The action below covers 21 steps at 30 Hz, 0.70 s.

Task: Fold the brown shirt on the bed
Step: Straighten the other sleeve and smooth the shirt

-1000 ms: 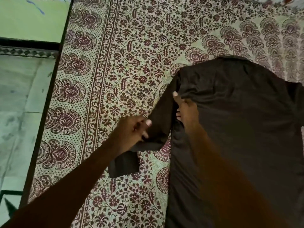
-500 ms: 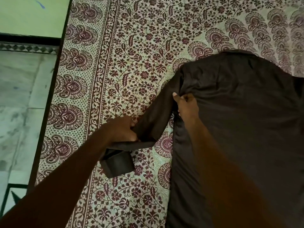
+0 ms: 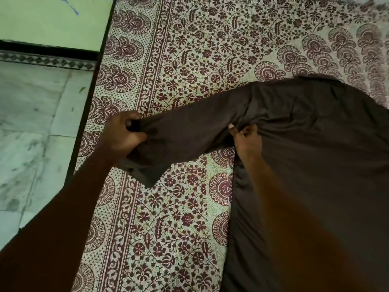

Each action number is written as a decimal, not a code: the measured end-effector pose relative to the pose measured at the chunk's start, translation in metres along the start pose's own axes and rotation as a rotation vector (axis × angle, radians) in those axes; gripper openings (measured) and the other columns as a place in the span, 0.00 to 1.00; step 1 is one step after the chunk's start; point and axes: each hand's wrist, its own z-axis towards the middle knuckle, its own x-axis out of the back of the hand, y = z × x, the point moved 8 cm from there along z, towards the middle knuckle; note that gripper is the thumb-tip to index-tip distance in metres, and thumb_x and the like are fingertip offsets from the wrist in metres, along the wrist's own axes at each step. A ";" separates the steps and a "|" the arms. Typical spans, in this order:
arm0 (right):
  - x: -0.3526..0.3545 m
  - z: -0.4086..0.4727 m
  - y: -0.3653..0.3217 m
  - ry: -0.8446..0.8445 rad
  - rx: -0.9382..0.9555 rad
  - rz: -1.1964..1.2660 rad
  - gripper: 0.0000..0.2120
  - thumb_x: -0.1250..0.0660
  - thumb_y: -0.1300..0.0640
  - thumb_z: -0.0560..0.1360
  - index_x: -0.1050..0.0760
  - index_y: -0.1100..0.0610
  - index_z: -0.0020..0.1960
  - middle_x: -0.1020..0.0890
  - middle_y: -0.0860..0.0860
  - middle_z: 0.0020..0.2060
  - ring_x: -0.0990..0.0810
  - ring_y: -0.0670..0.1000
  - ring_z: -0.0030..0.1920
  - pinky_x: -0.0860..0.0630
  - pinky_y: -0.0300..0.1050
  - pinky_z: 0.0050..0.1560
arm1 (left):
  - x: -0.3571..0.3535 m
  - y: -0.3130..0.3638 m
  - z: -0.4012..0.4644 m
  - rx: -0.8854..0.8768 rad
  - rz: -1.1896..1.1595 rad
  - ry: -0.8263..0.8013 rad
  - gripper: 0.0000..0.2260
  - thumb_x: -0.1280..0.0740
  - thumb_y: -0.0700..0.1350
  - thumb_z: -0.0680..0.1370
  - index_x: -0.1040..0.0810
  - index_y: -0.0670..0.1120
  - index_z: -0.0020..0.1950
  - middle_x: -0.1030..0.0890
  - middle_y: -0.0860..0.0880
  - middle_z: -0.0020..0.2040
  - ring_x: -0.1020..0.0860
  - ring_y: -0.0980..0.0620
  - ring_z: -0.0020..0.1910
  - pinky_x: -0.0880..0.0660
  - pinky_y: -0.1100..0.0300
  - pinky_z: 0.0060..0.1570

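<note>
shirt: brown shirt (image 3: pixel 315 165) flat on bed (image 3: pixel 179 228)
sleeve axis: sleeve (image 3: pixel 189 133) runs left from armpit
left hand (image 3: pixel 124 135): fist closed on cuff end
right hand (image 3: pixel 247 139): fingers (image 3: pixel 233 131) pinch armpit; fold pivot

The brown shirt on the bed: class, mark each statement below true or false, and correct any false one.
1. The left hand grips the sleeve near its cuff. True.
2. The right hand rests flat on the floor. False: it pinches the brown shirt near the armpit.
3. The sleeve is folded across the shirt's body. False: it stretches out sideways over the bedsheet.
4. The bedsheet has a floral print. True.
5. The shirt hangs off the bed's edge. False: all that shows of it lies on the bedsheet.
</note>
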 end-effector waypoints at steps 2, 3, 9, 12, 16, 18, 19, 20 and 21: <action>-0.001 0.000 0.000 -0.006 -0.018 -0.028 0.21 0.29 0.40 0.75 0.32 0.54 0.53 0.23 0.61 0.60 0.25 0.62 0.63 0.29 0.53 0.65 | 0.016 -0.003 0.004 0.026 0.147 0.081 0.08 0.30 0.48 0.66 0.23 0.53 0.44 0.20 0.49 0.39 0.20 0.43 0.44 0.25 0.50 0.49; -0.001 -0.001 -0.001 -0.009 -0.023 -0.055 0.21 0.30 0.41 0.75 0.32 0.55 0.55 0.24 0.61 0.61 0.26 0.62 0.64 0.31 0.52 0.65 | 0.024 -0.001 0.006 0.006 0.201 0.144 0.08 0.30 0.51 0.68 0.23 0.54 0.45 0.18 0.49 0.40 0.19 0.41 0.45 0.24 0.46 0.54; -0.007 -0.022 -0.028 0.114 0.096 -0.313 0.28 0.33 0.43 0.77 0.33 0.59 0.69 0.28 0.63 0.66 0.28 0.67 0.66 0.29 0.59 0.64 | 0.033 0.019 0.023 -0.030 0.365 0.272 0.10 0.27 0.52 0.72 0.20 0.50 0.49 0.17 0.41 0.44 0.19 0.36 0.49 0.23 0.46 0.49; -0.028 -0.036 -0.062 0.140 0.395 -0.478 0.23 0.33 0.44 0.76 0.29 0.58 0.64 0.28 0.61 0.63 0.26 0.65 0.63 0.25 0.59 0.61 | 0.033 0.022 0.036 0.051 0.503 0.259 0.14 0.28 0.58 0.72 0.17 0.52 0.52 0.17 0.41 0.48 0.19 0.36 0.53 0.24 0.45 0.51; -0.071 -0.036 -0.080 -0.144 0.536 -0.385 0.23 0.30 0.46 0.77 0.27 0.58 0.66 0.29 0.59 0.65 0.26 0.63 0.64 0.26 0.53 0.64 | 0.034 0.024 0.045 0.132 0.523 0.169 0.20 0.30 0.64 0.71 0.17 0.52 0.55 0.17 0.40 0.54 0.20 0.35 0.57 0.26 0.45 0.57; -0.077 -0.030 -0.080 -0.168 0.492 -0.358 0.24 0.30 0.46 0.77 0.26 0.57 0.67 0.29 0.58 0.66 0.27 0.63 0.65 0.28 0.51 0.66 | 0.039 0.020 0.044 0.191 0.411 0.109 0.19 0.29 0.62 0.70 0.16 0.53 0.55 0.17 0.42 0.56 0.20 0.37 0.58 0.25 0.45 0.59; -0.077 -0.027 -0.077 -0.171 0.459 -0.343 0.23 0.30 0.45 0.77 0.26 0.57 0.67 0.30 0.58 0.66 0.27 0.62 0.65 0.29 0.50 0.66 | 0.041 0.018 0.044 0.211 0.371 0.069 0.18 0.30 0.60 0.70 0.16 0.53 0.54 0.17 0.42 0.57 0.20 0.37 0.57 0.25 0.45 0.60; -0.078 -0.023 -0.076 -0.180 0.435 -0.328 0.23 0.30 0.45 0.77 0.26 0.56 0.67 0.30 0.58 0.66 0.27 0.61 0.65 0.29 0.49 0.66 | 0.044 0.016 0.043 0.225 0.379 0.024 0.18 0.30 0.59 0.69 0.16 0.53 0.54 0.17 0.42 0.57 0.20 0.37 0.57 0.25 0.45 0.59; -0.077 -0.021 -0.076 -0.193 0.420 -0.323 0.23 0.30 0.45 0.77 0.26 0.56 0.67 0.30 0.57 0.66 0.27 0.61 0.65 0.30 0.49 0.66 | 0.048 0.014 0.042 0.237 0.427 -0.017 0.19 0.31 0.59 0.69 0.16 0.52 0.55 0.18 0.41 0.57 0.20 0.37 0.57 0.26 0.45 0.59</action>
